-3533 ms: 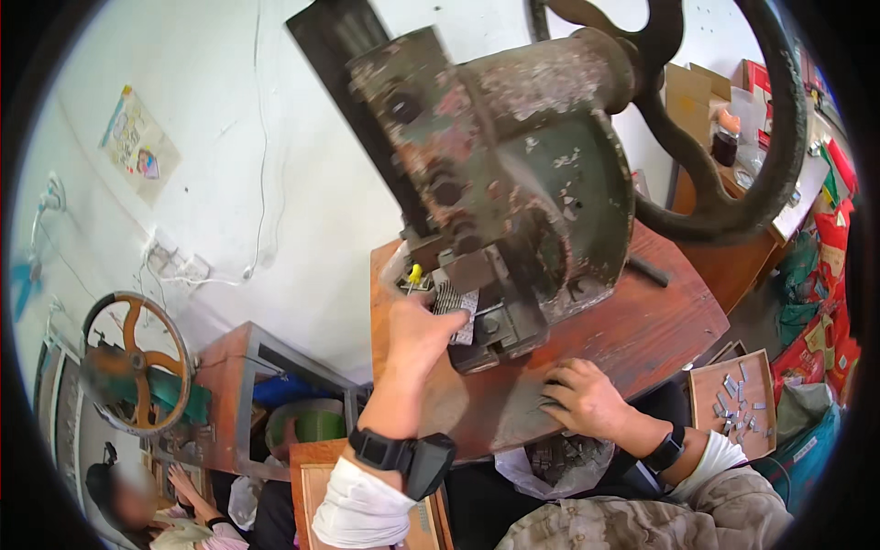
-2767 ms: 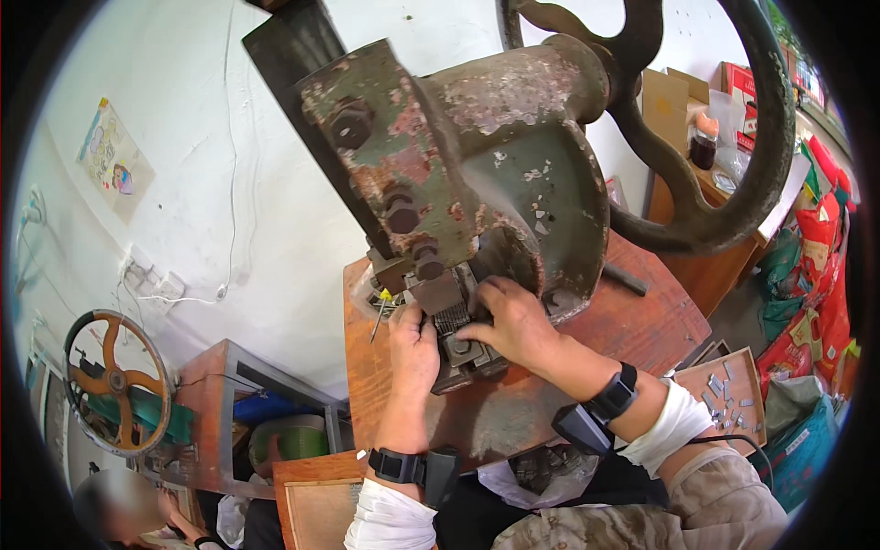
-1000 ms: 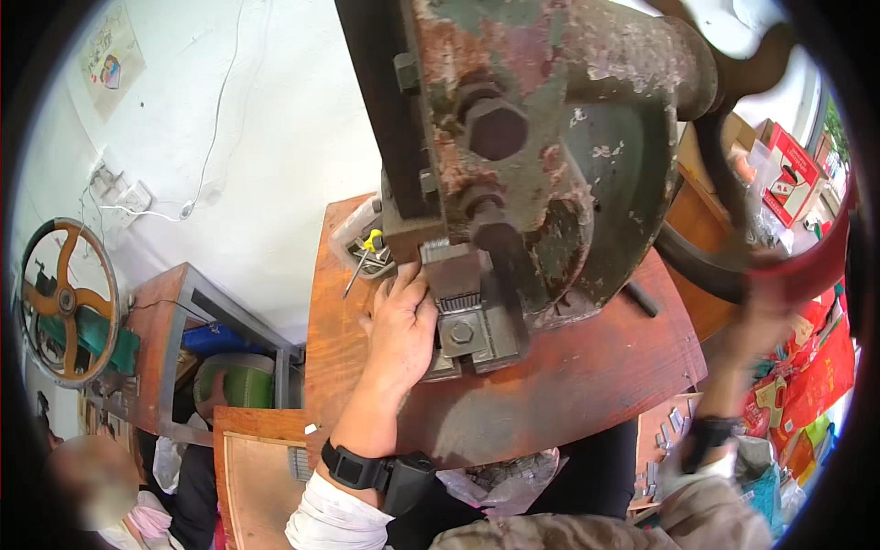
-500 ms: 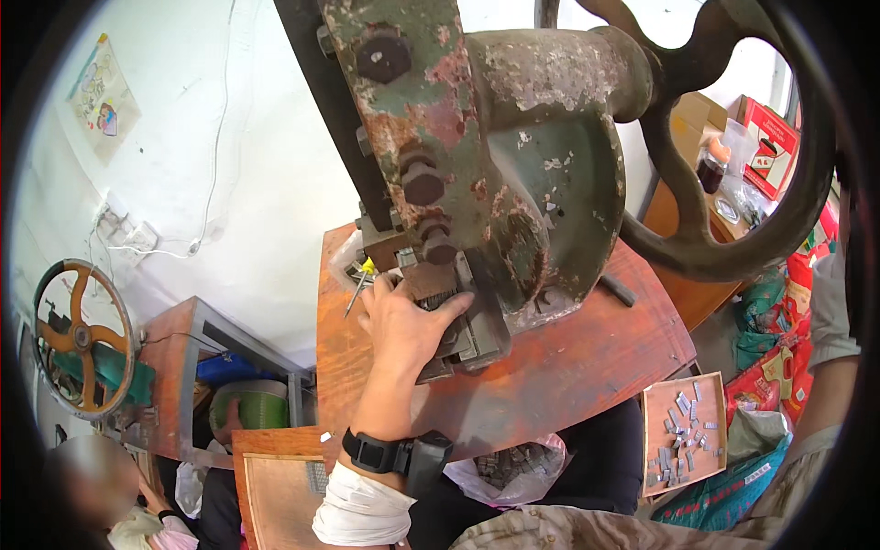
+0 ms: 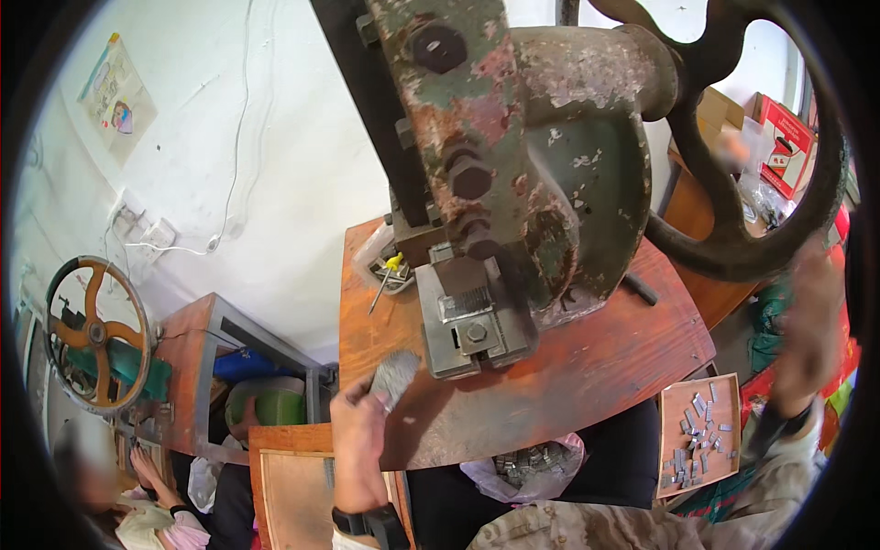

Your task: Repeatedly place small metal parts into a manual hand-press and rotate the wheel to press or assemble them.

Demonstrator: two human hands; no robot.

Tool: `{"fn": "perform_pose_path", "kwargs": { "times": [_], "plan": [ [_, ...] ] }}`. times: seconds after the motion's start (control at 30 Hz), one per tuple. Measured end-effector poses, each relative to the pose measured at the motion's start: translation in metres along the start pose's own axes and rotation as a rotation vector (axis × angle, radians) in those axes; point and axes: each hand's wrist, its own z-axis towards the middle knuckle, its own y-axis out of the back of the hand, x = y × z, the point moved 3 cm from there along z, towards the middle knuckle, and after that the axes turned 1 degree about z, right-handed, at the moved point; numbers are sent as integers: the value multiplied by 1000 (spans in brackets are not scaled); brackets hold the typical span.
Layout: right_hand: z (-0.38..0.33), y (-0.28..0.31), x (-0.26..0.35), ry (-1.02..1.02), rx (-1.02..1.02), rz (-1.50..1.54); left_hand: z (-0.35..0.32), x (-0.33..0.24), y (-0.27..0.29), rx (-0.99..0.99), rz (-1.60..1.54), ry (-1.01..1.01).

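Note:
My left hand (image 5: 359, 426) is closed on a small grey ridged metal piece (image 5: 396, 376), blurred by motion, at the left front of the red-brown worktable (image 5: 550, 367). To its right stands a hand press (image 5: 477, 147) with flaking green paint and large bolts. Under its ram sits a steel die block (image 5: 478, 335) with a bolt in front; a finely ridged strip shows at the ram's foot. On the right my right hand (image 5: 811, 316), smeared by motion, is by the rim of the press's large dark handwheel (image 5: 724, 261). Its fingers cannot be made out.
Behind the die lies a plastic tray (image 5: 385, 266) of small parts with a yellow-handled tool (image 5: 392, 264). A wooden tray (image 5: 667, 477) and a plastic bag (image 5: 568, 467) hold small metal pieces. Lower left, a co-worker (image 5: 137, 513) sits near another handwheel (image 5: 94, 335).
My left hand has drawn back from the die toward the lower left with the metal piece. My right hand has come into view by the handwheel. The whole view has shifted somewhat.

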Motion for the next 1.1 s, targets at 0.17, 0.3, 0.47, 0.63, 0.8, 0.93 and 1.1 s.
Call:
{"fn": "perform_pose_path", "kwargs": {
  "times": [0.17, 0.3, 0.47, 0.63, 0.8, 0.93, 1.1],
  "plan": [
    [-83, -123, 76, -131, 550, 323, -33, 43, -11, 103, 929, -518],
    [-92, -172, 132, 0, 708, 512, -38, 50, -29, 145, 1089, -843],
    [-72, -220, 192, 134, 880, 354, -41, 60, -24, 124, 915, -583],
    [-79, -232, 179, 44, 869, 304, -42, 58, -26, 126, 942, -533],
    [-92, -229, 159, -164, 774, 264, -45, 42, -60, 73, 1421, -790],
    [-97, -224, 143, -315, 597, 598, -37, 59, -67, 84, 1523, -859],
    [-98, -219, 136, -400, 540, 727, -52, 52, -30, 161, 10, 58]
  ]
}}
